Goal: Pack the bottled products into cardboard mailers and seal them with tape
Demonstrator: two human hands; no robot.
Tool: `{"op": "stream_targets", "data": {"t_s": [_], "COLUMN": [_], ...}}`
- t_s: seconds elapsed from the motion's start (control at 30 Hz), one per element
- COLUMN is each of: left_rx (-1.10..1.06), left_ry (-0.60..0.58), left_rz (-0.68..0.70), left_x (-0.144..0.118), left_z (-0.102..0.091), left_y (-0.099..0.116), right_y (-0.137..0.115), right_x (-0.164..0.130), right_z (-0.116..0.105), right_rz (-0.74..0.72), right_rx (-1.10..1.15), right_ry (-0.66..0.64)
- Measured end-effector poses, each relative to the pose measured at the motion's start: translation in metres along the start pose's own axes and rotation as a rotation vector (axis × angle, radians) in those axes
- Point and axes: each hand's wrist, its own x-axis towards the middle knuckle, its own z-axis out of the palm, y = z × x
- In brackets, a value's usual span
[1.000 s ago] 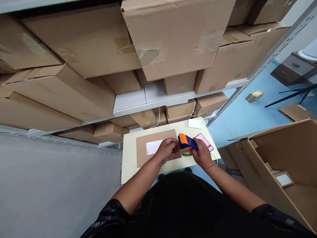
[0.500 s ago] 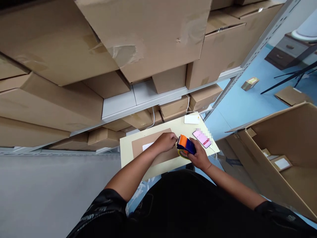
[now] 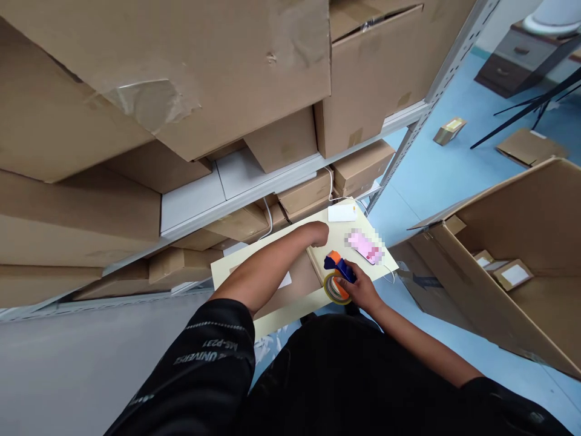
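Observation:
My right hand grips the handle of an orange and blue tape dispenser, with a roll of tape on its near side. The dispenser is just right of a flat cardboard box, which carries a white label, partly hidden by my left forearm. Over the box's far right corner, my left hand is bent down with its fingers curled. Its fingertips are hidden, so whatever they hold or press cannot be seen. The box lies on a small pale table.
A phone and a white card-like item lie on the table's right part. Beyond stands a metal shelf stacked with cartons. At right is a large open carton with small boxes inside. A white cable runs behind the table.
My left hand has moved away from the dispenser to the box's far edge, wrist now bent. My right hand has lowered and tilted the dispenser. The view has shifted somewhat.

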Motion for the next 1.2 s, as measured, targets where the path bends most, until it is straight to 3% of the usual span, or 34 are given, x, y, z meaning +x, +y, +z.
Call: {"op": "stream_targets", "data": {"t_s": [0.17, 0.33, 0.47, 0.6, 0.77, 0.9, 0.97, 1.07, 1.13, 1.2], "left_rx": [0.147, 0.240, 0.283, 0.276, 0.250, 0.244, 0.218, 0.060, -0.040, -0.077], "left_ry": [-0.214, -0.359, -0.388, -0.350, -0.257, -0.162, -0.018, 0.400, 0.611, 0.647], "left_rz": [-0.096, -0.148, -0.195, -0.220, -0.223, -0.176, -0.110, -0.018, -0.020, -0.016], "left_x": [0.053, 0.085, 0.099, 0.100, 0.084, 0.063, 0.046, 0.004, -0.037, -0.083], "left_z": [0.009, 0.037, 0.056, 0.065, 0.064, 0.049, 0.040, 0.035, 0.047, 0.075], "left_y": [-0.015, -0.023, -0.022, -0.024, -0.034, -0.047, -0.052, -0.056, -0.055, -0.053], "right_y": [0.048, 0.078, 0.086, 0.087, 0.089, 0.092, 0.092, 0.091, 0.090, 0.091], "right_x": [-0.020, -0.033, -0.032, -0.028, -0.025, -0.030, -0.033, -0.036, -0.036, -0.035], "right_z": [0.002, 0.012, 0.026, 0.036, 0.040, 0.041, 0.042, 0.040, 0.039, 0.036], "right_rz": [0.187, 0.245, 0.282, 0.308, 0.303, 0.292, 0.293, 0.295, 0.298, 0.294], "right_rx": [0.166, 0.218, 0.253, 0.271, 0.289, 0.273, 0.259, 0.243, 0.233, 0.231], "right_ry": [-0.121, -0.184, -0.224, -0.239, -0.260, -0.269, -0.268, -0.266, -0.263, -0.269]}}
